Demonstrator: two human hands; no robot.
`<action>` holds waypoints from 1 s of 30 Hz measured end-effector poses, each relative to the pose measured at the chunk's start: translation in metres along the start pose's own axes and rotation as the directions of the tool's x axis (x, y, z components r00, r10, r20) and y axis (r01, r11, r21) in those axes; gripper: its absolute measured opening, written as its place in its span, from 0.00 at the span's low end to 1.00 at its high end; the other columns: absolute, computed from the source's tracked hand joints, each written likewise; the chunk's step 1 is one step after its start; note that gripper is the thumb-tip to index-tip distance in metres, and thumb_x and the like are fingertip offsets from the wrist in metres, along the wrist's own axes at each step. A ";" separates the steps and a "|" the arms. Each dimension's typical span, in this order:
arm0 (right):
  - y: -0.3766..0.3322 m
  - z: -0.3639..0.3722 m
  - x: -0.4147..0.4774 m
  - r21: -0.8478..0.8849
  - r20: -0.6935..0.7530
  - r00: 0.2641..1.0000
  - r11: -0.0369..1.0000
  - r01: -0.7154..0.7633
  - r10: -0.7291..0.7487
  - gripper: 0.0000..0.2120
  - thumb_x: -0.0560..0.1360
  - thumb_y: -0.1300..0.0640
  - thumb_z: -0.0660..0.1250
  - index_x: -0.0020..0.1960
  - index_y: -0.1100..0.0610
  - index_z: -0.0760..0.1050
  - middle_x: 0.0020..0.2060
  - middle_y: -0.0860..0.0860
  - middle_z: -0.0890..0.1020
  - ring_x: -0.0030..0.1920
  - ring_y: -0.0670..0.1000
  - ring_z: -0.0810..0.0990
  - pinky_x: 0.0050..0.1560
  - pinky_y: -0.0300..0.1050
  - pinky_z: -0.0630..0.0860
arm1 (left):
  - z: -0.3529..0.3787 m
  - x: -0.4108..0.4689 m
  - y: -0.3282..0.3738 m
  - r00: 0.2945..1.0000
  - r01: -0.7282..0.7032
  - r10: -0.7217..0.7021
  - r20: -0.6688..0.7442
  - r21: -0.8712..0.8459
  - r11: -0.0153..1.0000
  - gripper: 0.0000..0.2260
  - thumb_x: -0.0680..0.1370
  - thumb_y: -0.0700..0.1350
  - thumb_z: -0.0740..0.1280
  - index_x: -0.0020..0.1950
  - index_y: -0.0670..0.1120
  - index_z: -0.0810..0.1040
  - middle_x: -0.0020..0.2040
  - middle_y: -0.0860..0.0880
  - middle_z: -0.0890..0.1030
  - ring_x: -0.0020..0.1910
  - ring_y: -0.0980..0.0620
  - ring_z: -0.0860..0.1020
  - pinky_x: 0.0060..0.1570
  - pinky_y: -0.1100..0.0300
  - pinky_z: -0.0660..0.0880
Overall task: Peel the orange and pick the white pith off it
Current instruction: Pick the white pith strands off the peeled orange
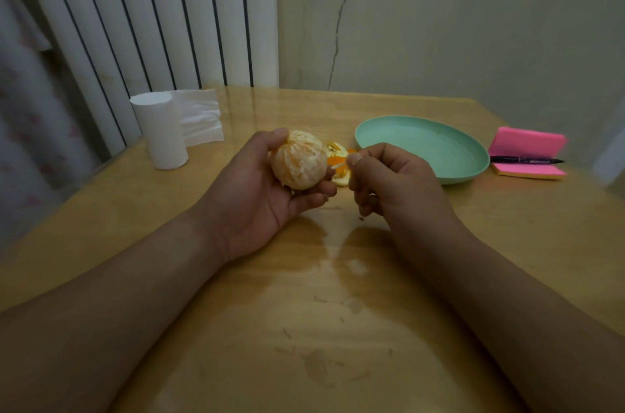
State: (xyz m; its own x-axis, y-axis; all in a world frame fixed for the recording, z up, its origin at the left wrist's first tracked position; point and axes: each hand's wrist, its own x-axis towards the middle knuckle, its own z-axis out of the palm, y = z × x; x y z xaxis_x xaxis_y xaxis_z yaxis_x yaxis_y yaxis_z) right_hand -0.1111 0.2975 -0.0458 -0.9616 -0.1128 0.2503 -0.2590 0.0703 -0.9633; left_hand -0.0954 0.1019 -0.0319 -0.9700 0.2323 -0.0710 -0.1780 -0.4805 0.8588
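— What have your fingers got hold of?
— My right hand (395,182) pinches a thin white strand of pith (339,165) between thumb and forefinger. The other fingers are curled in under the palm, holding nothing I can see.
— Is the strand free of the fruit?
— I can't tell. It runs from my pinch towards the orange (299,160), and its far end is right at the fruit's side.
— Where is the orange?
— In my left hand (267,189), held above the table (304,311). My thumb sits on top of it and my fingertips (324,190) curl round beneath. The skin is off on all the side I see, and pale pith webs the segments.
— And the peel?
— Pieces of peel (337,151) lie on the table just behind the gap between my hands, orange sides and white sides mixed.
— What else is around?
— A green plate (416,145) lies beyond my right hand, near the peel. Right of it is a pink pad of sticky notes (527,143) with a black pen (526,160) lying across it. On the far left a roll of tissue (162,135) stands upright, a sheet trailing behind it, by the white radiator (152,6)
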 end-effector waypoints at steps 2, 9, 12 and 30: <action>0.001 -0.001 0.001 -0.087 -0.011 1.000 0.996 0.013 -0.014 0.09 0.83 0.53 0.70 0.46 0.56 0.81 0.35 0.49 0.83 0.34 0.47 0.78 0.36 0.47 0.78 | 0.000 0.000 0.000 1.000 0.000 0.000 -0.016 0.053 0.999 0.25 0.87 0.57 0.56 0.68 0.38 0.76 0.56 0.36 0.83 0.44 0.44 0.83 0.38 0.57 0.80; 0.014 -0.001 0.007 -0.616 0.006 0.993 0.782 0.095 -0.116 0.04 0.82 0.51 0.71 0.56 0.45 0.82 0.42 0.44 0.84 0.44 0.43 0.81 0.48 0.45 0.79 | -0.002 0.005 -0.004 0.996 -0.014 0.022 -0.090 0.090 0.996 0.25 0.86 0.54 0.58 0.76 0.38 0.71 0.57 0.38 0.79 0.43 0.45 0.79 0.38 0.55 0.72; 0.013 -0.001 0.009 -0.651 -0.006 0.995 0.756 0.071 -0.098 0.07 0.81 0.46 0.71 0.47 0.47 0.78 0.37 0.44 0.84 0.39 0.42 0.81 0.42 0.45 0.78 | -0.003 0.006 -0.005 0.996 -0.015 0.025 -0.091 0.104 0.994 0.26 0.86 0.53 0.56 0.76 0.36 0.71 0.58 0.37 0.78 0.43 0.45 0.79 0.38 0.55 0.72; 0.003 0.003 -0.002 -0.475 0.085 0.963 0.839 0.265 -0.256 0.07 0.83 0.46 0.69 0.49 0.48 0.80 0.37 0.45 0.81 0.39 0.45 0.78 0.36 0.38 0.73 | -0.012 0.013 -0.013 0.986 -0.145 0.156 -0.063 0.153 0.978 0.19 0.82 0.44 0.67 0.72 0.41 0.74 0.62 0.41 0.80 0.53 0.44 0.79 0.49 0.53 0.77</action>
State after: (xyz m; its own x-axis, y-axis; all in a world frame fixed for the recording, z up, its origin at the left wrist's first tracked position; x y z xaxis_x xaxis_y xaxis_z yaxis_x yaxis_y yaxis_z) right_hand -0.1096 0.2950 -0.0495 -0.8520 -0.2107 0.4793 -0.5153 0.5001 -0.6960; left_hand -0.1080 0.1007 -0.0503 -0.9944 0.1011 0.0316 -0.0085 -0.3743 0.9273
